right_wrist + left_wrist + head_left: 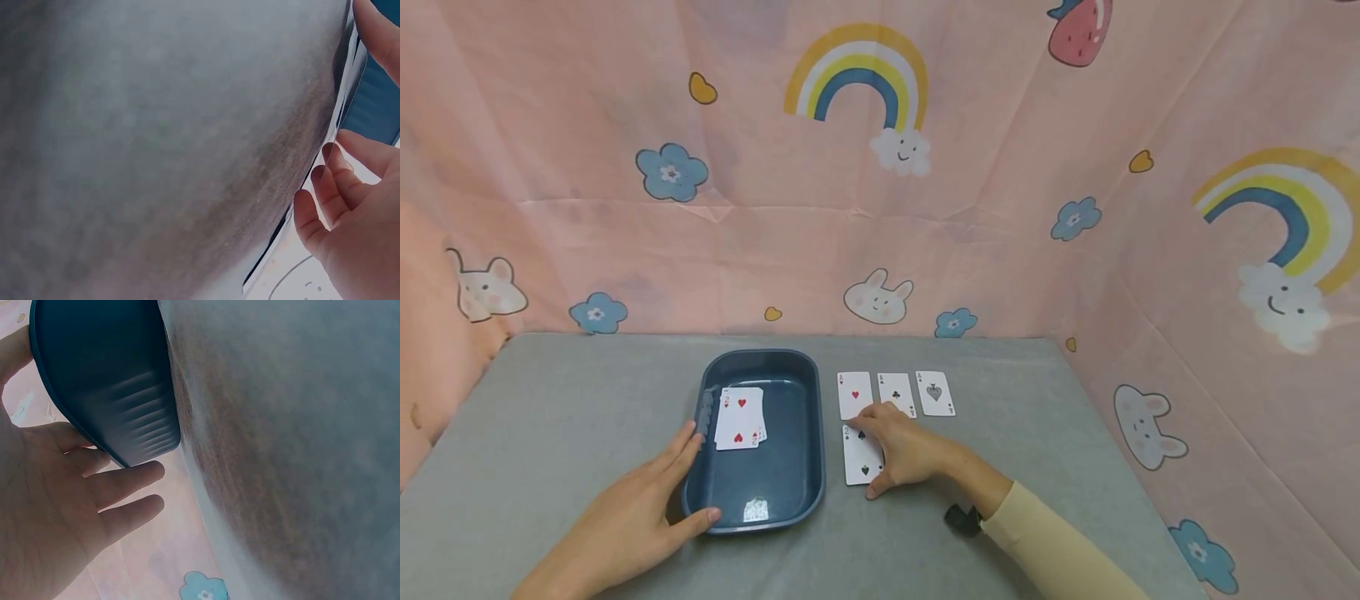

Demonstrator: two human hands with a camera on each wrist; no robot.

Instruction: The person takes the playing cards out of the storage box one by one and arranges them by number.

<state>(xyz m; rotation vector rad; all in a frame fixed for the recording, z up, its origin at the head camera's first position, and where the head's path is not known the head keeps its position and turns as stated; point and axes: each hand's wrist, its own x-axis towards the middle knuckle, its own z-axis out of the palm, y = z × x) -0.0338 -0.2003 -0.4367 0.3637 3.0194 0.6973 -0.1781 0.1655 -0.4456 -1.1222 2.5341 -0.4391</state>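
Note:
A two of spades (859, 461) lies near the middle of the grey tabletop in the head view, partly covered by my right hand (908, 446). My right fingers are at its far edge and the thumb is by its near right corner, spanning the card. At the left, my left hand (632, 508) rests against the rim of a dark blue tray (763, 483). Its thumb lies over the near left rim, and the other fingers are loosely stretched along the left side. Inside the tray is a small stack of playing cards (740, 417), a two of hearts on top.
Beyond the two of spades, an ace of hearts (854, 395), an ace of clubs (895, 389) and an ace of spades (935, 393) form a row, right of the tray. A pink patterned cloth (760, 267) hangs behind the grey table surface (565, 417).

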